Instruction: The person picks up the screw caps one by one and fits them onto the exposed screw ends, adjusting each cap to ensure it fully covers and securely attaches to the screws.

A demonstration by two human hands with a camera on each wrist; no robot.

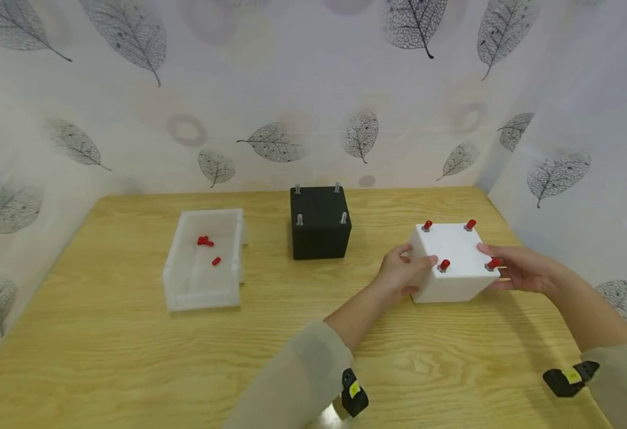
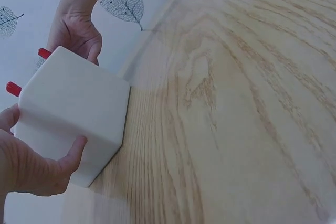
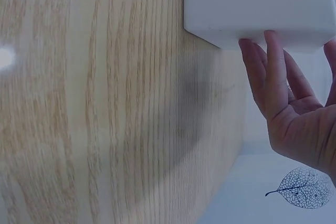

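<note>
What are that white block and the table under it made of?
The white block looks like matte plastic: smooth, even faces with softly rounded edges, though painted wood can't be ruled out. The table looks like light wood or wood-look laminate, with clear grain lines.

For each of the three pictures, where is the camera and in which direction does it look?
Head: on the head, looking down at the wooden table; both hands hold the white cube.
Left wrist: low beside the left hand, facing the cube.
Right wrist: beside the right hand, facing the cube's edge.
All share the cube.
</note>
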